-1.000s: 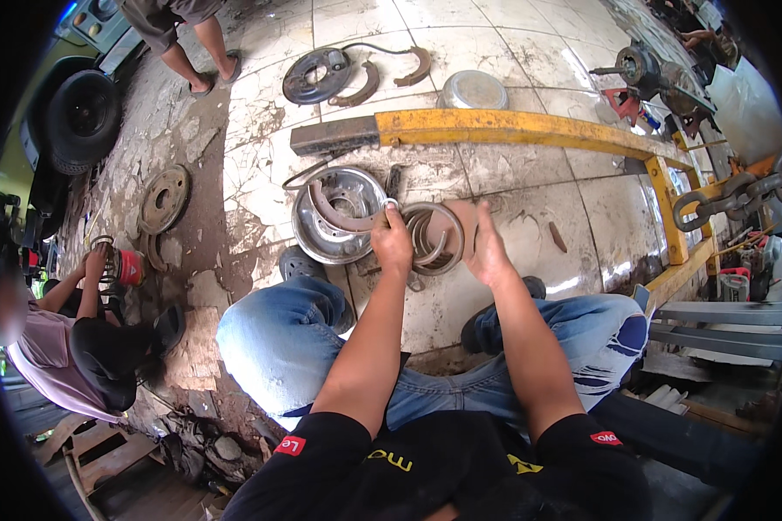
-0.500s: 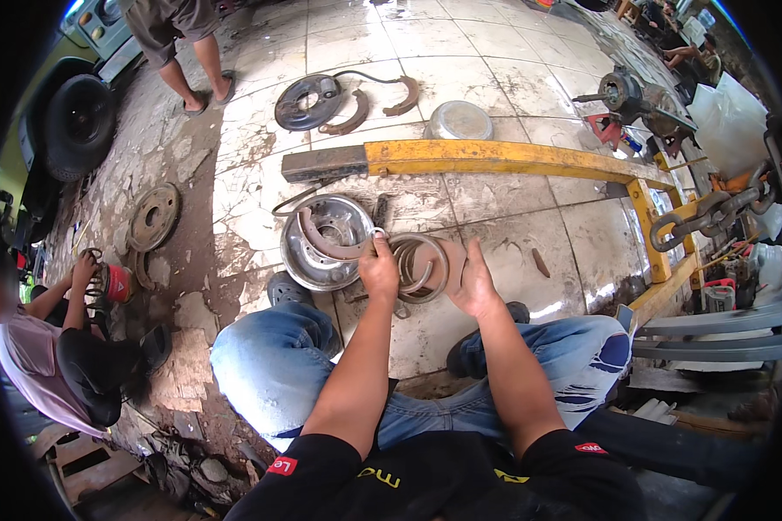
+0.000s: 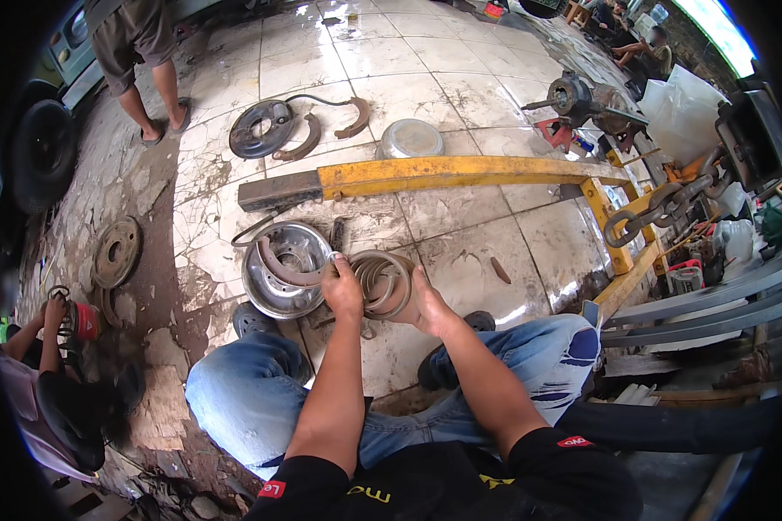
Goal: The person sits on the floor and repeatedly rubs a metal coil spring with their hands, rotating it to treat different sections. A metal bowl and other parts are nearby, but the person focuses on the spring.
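A stack of curved brake shoes (image 3: pixel 379 280) stands on edge on the tiled floor in front of me, held between both hands. My left hand (image 3: pixel 342 292) grips its left side, fingers closed over the rim. My right hand (image 3: pixel 426 304) presses against its right side. Just left of the stack sits a round metal bowl (image 3: pixel 278 291) with a curved brake shoe (image 3: pixel 280 267) lying inside it. My knees in blue jeans flank the hands.
A long yellow steel frame (image 3: pixel 460 172) crosses the floor beyond the bowl. Farther off lie a round backing plate (image 3: pixel 259 128), two loose shoes and an upturned metal bowl (image 3: pixel 410 137). A person stands at top left; another crouches at the left edge near rusty discs (image 3: pixel 116 252).
Both hands have drawn closer together around the stack of brake shoes. The view has shifted slightly, so the bowl and stack sit lower and nearer to me.
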{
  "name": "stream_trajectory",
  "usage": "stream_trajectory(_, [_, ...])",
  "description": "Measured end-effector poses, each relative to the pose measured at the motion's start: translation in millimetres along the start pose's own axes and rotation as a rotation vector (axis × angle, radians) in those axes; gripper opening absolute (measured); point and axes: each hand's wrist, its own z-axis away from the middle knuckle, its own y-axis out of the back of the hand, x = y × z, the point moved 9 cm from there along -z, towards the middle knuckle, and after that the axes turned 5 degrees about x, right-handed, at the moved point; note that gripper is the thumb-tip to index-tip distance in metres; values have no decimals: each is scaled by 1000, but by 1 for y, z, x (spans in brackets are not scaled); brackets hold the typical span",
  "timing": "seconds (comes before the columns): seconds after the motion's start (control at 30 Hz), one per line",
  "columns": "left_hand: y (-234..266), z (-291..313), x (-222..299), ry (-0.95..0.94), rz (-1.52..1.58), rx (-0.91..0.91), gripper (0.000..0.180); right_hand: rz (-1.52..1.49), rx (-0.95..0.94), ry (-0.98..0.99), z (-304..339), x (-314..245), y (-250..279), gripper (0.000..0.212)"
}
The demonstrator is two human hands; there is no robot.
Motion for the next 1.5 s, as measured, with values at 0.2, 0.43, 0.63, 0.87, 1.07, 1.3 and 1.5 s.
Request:
stream_trajectory(0.2, [-3, -6, -6, -14, -70, -18, 50, 49, -49, -60, -18, 13, 12, 73])
stream_trajectory(0.43, [-1, -5, -10, -1, -104, -26, 50, -14, -78, -65, -3, -2, 0, 77])
stream_trajectory(0.63, [1, -3, -2, -43, -24, -11, 47, -351, -215, 68, -9, -16, -5, 79])
stream_trajectory(0.87, [-1, -8, -4, -49, -71, -7, 47, -290, -204, 20, -6, -9, -10, 79])
stream_trajectory(1.07, [-4, -13, -10, -20, -39, -3, 46, -214, -149, 11, -3, -12, -13, 78])
stream_trajectory(1.3, [-4, -8, -4, -15, -96, -34, 44, -271, -162, 77, -7, -15, -2, 70])
stream_trajectory(1.5, [-4, -15, -4, -50, -99, -53, 46, 7, -56, -32, -11, -11, 2, 65])
